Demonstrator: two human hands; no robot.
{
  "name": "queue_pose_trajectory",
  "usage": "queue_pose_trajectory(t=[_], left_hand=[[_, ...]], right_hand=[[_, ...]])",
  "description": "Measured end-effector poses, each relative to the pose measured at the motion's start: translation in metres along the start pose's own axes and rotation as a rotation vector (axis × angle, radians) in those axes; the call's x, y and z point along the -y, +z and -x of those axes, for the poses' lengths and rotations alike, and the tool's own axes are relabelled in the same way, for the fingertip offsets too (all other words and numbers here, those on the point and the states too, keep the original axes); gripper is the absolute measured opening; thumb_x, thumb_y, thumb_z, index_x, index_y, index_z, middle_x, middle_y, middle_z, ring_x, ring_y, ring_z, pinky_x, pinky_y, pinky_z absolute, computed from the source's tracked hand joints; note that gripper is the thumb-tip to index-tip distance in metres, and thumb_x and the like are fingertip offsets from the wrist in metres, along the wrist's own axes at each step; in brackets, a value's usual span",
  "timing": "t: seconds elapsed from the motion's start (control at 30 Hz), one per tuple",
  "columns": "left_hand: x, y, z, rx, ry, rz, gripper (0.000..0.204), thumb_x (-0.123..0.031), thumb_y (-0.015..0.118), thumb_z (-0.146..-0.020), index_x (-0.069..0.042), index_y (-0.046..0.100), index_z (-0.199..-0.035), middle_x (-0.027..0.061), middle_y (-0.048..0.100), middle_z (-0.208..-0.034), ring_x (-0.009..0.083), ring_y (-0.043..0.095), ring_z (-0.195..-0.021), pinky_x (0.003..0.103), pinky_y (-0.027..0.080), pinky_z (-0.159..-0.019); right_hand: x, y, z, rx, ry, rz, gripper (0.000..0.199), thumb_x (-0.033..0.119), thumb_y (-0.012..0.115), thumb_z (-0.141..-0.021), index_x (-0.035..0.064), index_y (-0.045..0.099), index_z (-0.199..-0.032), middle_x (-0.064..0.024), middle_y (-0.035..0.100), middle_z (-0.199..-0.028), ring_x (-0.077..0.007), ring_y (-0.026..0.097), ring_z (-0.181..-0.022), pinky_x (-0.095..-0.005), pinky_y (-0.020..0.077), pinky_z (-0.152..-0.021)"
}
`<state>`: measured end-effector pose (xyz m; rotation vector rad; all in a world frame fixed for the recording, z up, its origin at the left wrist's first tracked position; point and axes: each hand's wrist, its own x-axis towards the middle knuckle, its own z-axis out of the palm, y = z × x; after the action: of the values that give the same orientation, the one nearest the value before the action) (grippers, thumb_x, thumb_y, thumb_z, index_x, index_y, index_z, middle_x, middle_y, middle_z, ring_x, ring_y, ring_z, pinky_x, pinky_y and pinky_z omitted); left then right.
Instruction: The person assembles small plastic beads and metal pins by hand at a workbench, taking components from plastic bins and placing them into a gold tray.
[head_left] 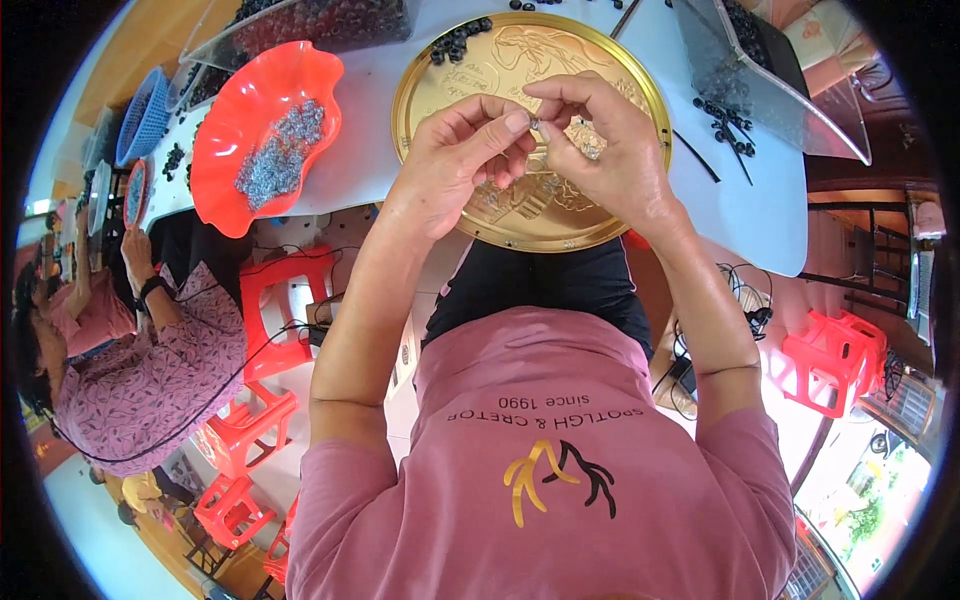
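Observation:
Over a round gold tray (pixel 405 100) with embossed pictures, my two hands meet near its middle. My left hand (pixel 455 155) is closed, thumb pressed against the index finger; whatever sits in that pinch is hidden. The curled thumb and forefinger of my right hand (pixel 605 140) come together on a small shiny metal piece (pixel 534 125), too small to name. On the tray's far left rim lies a cluster of small black round parts (pixel 460 42). To the left, a red wavy-edged bowl (pixel 225 150) holds a heap of small silvery pieces (pixel 285 150).
Clear bins of black parts stand at the far left (pixel 300 25) and far right (pixel 740 70) of the pale table (pixel 770 215). Loose black parts (pixel 725 120) and thin black rods (pixel 697 157) lie right. Another person (pixel 160 350) works at left. Red stools (pixel 285 300) and cables flank me.

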<state>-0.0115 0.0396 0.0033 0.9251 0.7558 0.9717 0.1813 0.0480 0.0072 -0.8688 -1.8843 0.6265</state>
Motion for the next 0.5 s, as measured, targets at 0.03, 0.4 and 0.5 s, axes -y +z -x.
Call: queue_pose_trajectory(t=[0.03, 0.4, 0.5], left_hand=[[0.0, 0.0, 0.0, 0.0, 0.0, 0.0, 0.021, -0.022, 0.066, -0.095, -0.002, 0.064, -0.101, 0.0043, 0.067, -0.086, 0.0091, 0.061, -0.069, 0.021, 0.048, -0.06], [0.006, 0.008, 0.001, -0.086, 0.162, -0.007, 0.015, -0.01, 0.066, -0.093, -0.001, 0.064, -0.104, 0.0064, 0.067, -0.088, 0.0133, 0.06, -0.072, 0.026, 0.048, -0.063], [0.011, 0.009, -0.001, -0.141, 0.271, -0.012, 0.015, -0.007, 0.067, -0.092, 0.0, 0.063, -0.105, 0.0076, 0.067, -0.089, 0.014, 0.061, -0.073, 0.027, 0.049, -0.064]], right_hand=[[0.0, 0.001, 0.001, 0.0, 0.0, 0.0, 0.035, 0.003, 0.066, -0.082, 0.0063, 0.063, -0.117, -0.0079, 0.066, -0.091, -0.017, 0.068, -0.086, -0.0312, 0.0535, -0.08], [0.006, 0.013, 0.004, -0.102, 0.449, -0.6, 0.028, 0.011, 0.064, -0.093, 0.0026, 0.06, -0.12, -0.0028, 0.067, -0.099, -0.0099, 0.062, -0.093, -0.0285, 0.0508, -0.083], [0.004, 0.012, 0.006, -0.129, 0.615, -0.612, 0.026, 0.015, 0.065, -0.094, 0.0024, 0.062, -0.117, -0.003, 0.067, -0.1, -0.0089, 0.06, -0.091, -0.0272, 0.0503, -0.081]])
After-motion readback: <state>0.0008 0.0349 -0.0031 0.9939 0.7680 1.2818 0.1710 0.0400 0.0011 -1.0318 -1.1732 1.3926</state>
